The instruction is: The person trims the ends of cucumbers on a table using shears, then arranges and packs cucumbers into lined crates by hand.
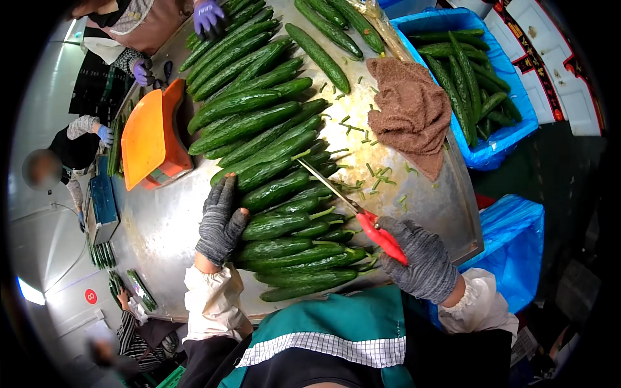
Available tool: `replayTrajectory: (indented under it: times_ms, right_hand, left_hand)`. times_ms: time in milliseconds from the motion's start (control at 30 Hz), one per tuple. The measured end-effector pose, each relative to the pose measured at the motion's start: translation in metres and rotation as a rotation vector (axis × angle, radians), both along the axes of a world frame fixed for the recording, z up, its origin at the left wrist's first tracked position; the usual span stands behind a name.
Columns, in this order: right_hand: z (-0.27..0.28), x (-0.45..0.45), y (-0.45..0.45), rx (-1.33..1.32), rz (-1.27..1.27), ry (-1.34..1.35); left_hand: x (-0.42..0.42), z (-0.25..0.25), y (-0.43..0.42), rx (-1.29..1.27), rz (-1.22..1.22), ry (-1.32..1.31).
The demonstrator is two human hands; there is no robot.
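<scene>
At the far left, well beyond the left hand, a co-worker in dark clothes (pixel 76 147) rests a gloved hand near some cucumbers; below, another in stripes (pixel 132 339) reaches toward more. Nearer the left hand, up and to its left, an orange scale (pixel 145 139) stands on a metal table (pixel 155 239). Above it, a co-worker in purple gloves (pixel 208 18) has one hand at the far end of the cucumbers.

The left hand (pixel 222 223), in a gray glove with bare fingertips, lies on the near part of a long row of green cucumbers (pixel 275 226). Its fingers are extended, the thumb set apart, and it is not closed around anything. The cucumbers lie side by side (a few overlap), running away from the wearer, their stem ends mostly toward the right hand.

Between the hands, slim scissors (pixel 381 238) with red handles point up and left, the tip at a small stem piece. The right hand (pixel 420 258), gray-gloved too, is wrapped around the handles. Whether the blades are parted is hard to tell. Cut stems (pixel 381 178) are scattered above the scissors.

Above the right hand lies a crumpled brown cloth (pixel 411 107). Farther up and right, a blue-lined crate (pixel 488 155) holds cucumbers; just right of the hand is another blue liner (pixel 508 226).
</scene>
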State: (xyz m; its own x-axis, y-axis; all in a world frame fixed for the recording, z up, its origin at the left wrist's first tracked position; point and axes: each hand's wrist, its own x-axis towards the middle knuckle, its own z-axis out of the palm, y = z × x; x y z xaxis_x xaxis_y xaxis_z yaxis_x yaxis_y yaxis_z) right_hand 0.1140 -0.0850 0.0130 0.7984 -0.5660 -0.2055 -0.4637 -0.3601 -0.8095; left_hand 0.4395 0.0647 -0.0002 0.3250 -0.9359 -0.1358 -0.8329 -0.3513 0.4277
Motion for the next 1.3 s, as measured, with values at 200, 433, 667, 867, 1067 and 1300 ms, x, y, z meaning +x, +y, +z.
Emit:
replayTrajectory:
  times_ms: [200, 433, 667, 867, 1067, 1300]
  right_hand:
    - [-0.002, 0.013, 0.003, -0.132, 0.033, 0.025]
    - [-0.011, 0.019, 0.011, -0.053, 0.015, 0.014]
    - [-0.018, 0.021, 0.019, -0.050, -0.017, -0.026]
    - [-0.033, 0.023, 0.029, -0.054, -0.055, -0.077]
    - [-0.029, 0.013, 0.025, -0.040, -0.175, -0.152]
    - [-0.015, -0.057, 0.030, 0.294, -0.176, -0.120]
  left_hand:
    - [0.000, -0.003, 0.000, -0.006, 0.005, 0.019]
    - [0.001, -0.002, 0.000, -0.009, -0.003, 0.010]
    - [-0.001, -0.001, -0.001, 0.000, 0.004, 0.011]
    - [-0.001, -0.001, -0.001, -0.003, 0.004, 0.011]
    - [0.000, -0.002, 0.000, -0.005, 0.005, 0.002]
    - [-0.001, -0.002, -0.001, -0.034, 0.000, 0.004]
